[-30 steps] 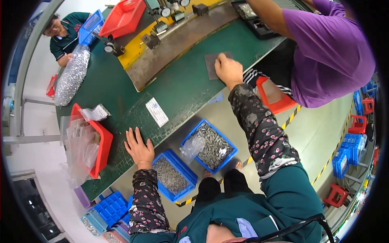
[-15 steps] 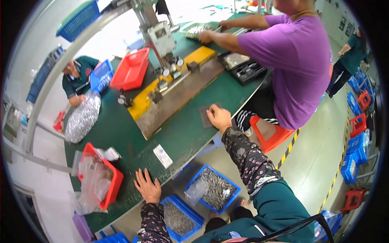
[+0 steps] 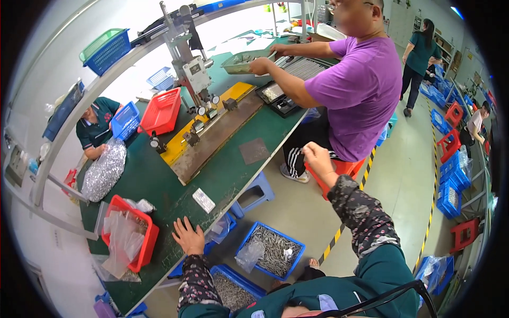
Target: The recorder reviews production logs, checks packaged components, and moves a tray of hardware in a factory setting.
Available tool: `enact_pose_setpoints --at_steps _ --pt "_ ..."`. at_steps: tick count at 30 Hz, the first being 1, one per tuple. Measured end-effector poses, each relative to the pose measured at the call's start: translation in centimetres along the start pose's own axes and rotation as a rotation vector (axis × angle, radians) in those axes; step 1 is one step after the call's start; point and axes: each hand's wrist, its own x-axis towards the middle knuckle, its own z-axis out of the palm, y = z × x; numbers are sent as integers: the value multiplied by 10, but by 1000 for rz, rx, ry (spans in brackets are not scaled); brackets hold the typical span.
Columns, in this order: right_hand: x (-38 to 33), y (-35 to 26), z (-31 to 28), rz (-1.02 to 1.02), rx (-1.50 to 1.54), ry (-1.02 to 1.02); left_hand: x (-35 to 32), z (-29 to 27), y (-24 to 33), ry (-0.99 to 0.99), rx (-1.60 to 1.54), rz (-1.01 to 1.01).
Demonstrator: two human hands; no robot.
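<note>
My left hand lies flat near the edge of the green table, fingers spread, holding nothing. Close to it is a white printed card. My right hand is lifted off the tabletop, out past the table edge beside the seated co-worker. Its fingers are curled in; whatever they may hold is hidden. On the table, left of that hand, rests a thin dark square sheet. A red basket with plastic bags stands left of my left hand.
A bench fixture with a yellow-edged base stands across the table. A co-worker in purple holds a green tray. Blue bins of metal pins sit below the table edge. At far left another person handles a silvery bag.
My right hand has left the dark sheet and moved right, off the table, its fingers curled. My left hand stays put. The purple-clad co-worker now has the green tray raised; my view has shifted.
</note>
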Motion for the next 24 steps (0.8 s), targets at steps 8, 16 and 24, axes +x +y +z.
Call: enact_pose_setpoints --at_steps 8,16,24 --pt "-27 -20 -75 60 113 -106 18 -33 21 287 -225 92" --pt "-32 -21 -80 314 398 -321 96 -101 132 447 -764 368" --pt "-14 -38 -73 -47 -4 -132 130 -56 163 -184 -1175 -130"
